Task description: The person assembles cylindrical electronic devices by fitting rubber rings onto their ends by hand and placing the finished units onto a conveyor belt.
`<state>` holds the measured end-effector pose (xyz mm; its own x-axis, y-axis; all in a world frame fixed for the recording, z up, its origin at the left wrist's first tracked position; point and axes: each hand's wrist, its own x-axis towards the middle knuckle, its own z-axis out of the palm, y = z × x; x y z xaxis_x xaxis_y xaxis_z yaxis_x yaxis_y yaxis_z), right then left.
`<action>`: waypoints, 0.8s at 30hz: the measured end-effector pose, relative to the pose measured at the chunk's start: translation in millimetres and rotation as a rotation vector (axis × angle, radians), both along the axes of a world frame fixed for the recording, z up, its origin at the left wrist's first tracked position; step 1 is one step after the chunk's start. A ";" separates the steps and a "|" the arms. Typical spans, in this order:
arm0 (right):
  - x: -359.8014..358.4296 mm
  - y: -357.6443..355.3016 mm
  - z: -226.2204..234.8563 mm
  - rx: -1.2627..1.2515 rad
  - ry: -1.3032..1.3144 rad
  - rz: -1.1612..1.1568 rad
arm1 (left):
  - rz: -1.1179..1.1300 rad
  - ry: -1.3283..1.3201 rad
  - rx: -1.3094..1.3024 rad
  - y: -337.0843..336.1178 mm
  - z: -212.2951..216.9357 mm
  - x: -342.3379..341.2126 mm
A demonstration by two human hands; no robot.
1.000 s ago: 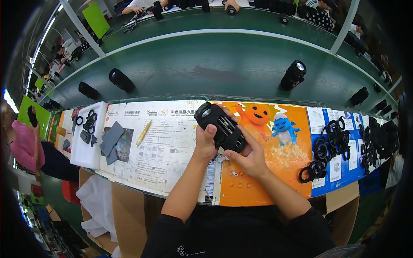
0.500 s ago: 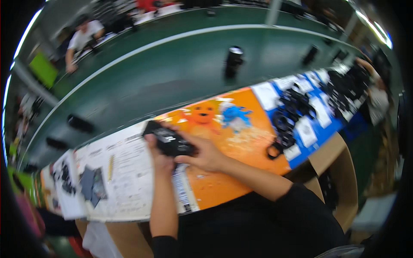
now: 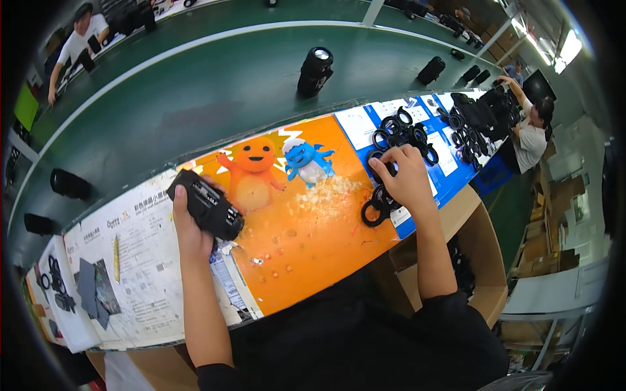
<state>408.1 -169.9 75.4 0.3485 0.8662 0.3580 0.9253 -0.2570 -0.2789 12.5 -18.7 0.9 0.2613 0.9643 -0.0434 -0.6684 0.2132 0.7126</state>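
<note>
A second ago both hands were closed on the black speaker point(image 3: 207, 205) at centre frame; now only the left hand point(image 3: 189, 228) holds it, left of centre over the white sheets point(image 3: 147, 260), and the right hand point(image 3: 407, 179) has gone to the black rings point(image 3: 391, 140) at right of centre, so the work looks to have turned from the speaker body to fetching a ring for it. The left fingers wrap tight round the speaker's near end; the right fingers curl down, loosely bunched, onto a ring at the edge of the blue mat point(image 3: 450, 163) (whether they actually pinch it I cannot tell).
</note>
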 end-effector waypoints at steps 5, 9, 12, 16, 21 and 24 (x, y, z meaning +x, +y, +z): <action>12.4 -6.5 -17.3 -0.101 0.069 0.007 | -0.024 0.049 0.064 2.3 -4.5 -6.2; -16.2 7.9 2.3 -0.073 0.099 -0.041 | 0.006 0.084 0.049 1.1 -0.2 -8.5; -48.9 33.4 9.8 -0.083 0.256 0.163 | -0.033 0.109 0.009 -4.3 21.3 -3.3; -79.9 66.8 -18.1 -0.079 0.188 0.602 | -0.070 0.029 0.038 -1.6 7.6 -8.3; -105.6 83.0 -40.6 -0.126 0.125 0.658 | -0.141 0.089 0.124 -2.4 5.7 -14.6; -119.5 82.7 -35.8 -0.133 0.113 0.653 | -0.099 0.089 0.139 -5.6 9.7 -14.2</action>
<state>288.6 -87.2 39.5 -0.2325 0.9459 0.2262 0.8691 0.3065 -0.3881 -1.7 -24.3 10.7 0.3565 0.9323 0.0612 -0.5823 0.1705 0.7949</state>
